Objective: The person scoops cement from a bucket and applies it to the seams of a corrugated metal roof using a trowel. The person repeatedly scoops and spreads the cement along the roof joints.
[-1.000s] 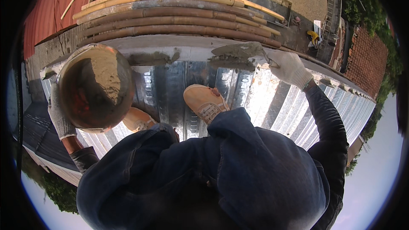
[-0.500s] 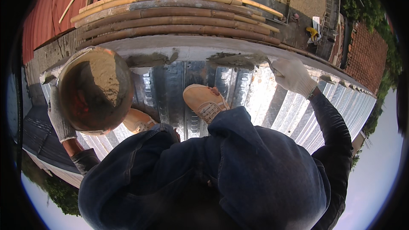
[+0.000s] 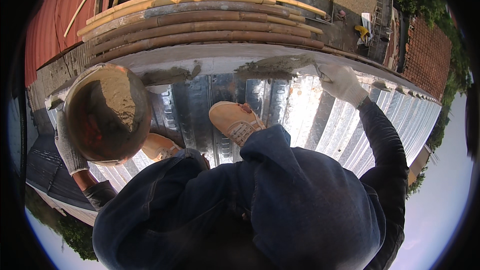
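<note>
My left hand (image 3: 70, 145), in a pale knitted glove, grips the left side of a round bowl (image 3: 82, 140). Grey mortar (image 3: 119, 97) lies inside, partly sunlit; the fingers beneath the bowl are hidden. Over at the right, my gloved right hand (image 3: 342, 85) is closed round a small trowel, whose thin blade (image 3: 317, 70) shows only in part. Its tip is at the right end of a wet mortar patch (image 3: 272, 66) on the pale wall ledge (image 3: 220, 63). Another mortar patch (image 3: 167, 76) sits on the ledge beside the bowl.
My shoes (image 3: 235, 120) stand on shiny corrugated metal sheeting (image 3: 310, 120). Beyond the ledge lie stacked bamboo poles (image 3: 200, 27), with a drop to the ground below. A person in yellow (image 3: 362, 34) is down there, near a ladder (image 3: 382, 5). A red metal roof (image 3: 60, 20) is at left.
The view has shifted slightly. My right hand has moved a little up and right along the ledge, and the mortar beside the trowel reaches further right. The bowl stays in my left hand.
</note>
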`<state>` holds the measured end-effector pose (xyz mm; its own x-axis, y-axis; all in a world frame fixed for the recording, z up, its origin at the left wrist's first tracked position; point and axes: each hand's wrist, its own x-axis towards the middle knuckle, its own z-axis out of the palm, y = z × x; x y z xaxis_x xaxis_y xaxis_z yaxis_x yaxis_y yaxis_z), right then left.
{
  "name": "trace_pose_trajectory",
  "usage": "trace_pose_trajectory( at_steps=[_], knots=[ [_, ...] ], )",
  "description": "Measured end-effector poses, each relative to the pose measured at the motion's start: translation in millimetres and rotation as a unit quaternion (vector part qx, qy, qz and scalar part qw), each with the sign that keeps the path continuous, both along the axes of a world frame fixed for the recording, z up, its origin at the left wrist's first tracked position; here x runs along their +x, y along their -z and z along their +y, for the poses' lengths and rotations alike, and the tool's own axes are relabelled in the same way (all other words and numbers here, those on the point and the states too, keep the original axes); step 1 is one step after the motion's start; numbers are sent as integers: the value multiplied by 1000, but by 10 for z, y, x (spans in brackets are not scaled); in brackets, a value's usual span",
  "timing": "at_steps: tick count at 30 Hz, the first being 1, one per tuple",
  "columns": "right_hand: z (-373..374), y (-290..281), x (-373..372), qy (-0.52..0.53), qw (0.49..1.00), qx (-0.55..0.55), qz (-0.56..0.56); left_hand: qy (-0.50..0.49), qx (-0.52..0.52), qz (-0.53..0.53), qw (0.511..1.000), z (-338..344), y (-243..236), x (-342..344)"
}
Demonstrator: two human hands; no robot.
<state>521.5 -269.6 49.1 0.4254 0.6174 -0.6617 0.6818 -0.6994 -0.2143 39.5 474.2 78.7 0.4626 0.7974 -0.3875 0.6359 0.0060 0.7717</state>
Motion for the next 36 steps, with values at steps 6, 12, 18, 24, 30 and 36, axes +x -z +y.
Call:
trace_pose_trajectory(
  at_steps=[6,12,18,24,30,36],
  knots=[
    [-214,247,-451,-38,995,79,-43,82,77,57,992,-152,0,-20],
    [-273,-210,-529,-59,997,20,-53,23,13,14,1000,-162,-21,30],
    [-469,-400,-393,-56,994,42,-89,85,69,1,994,-200,25,27],
    [-162,-118,-392,23,992,101,-76,-22,2,-60,998,-553,-80,432],
    [121,-137,-431,-40,999,0,-33,-81,-28,-92,992,-685,-123,512],
    [-100,-399,-546,-25,996,48,-70,-85,-26,-68,994,-701,-207,476]
  ],
)
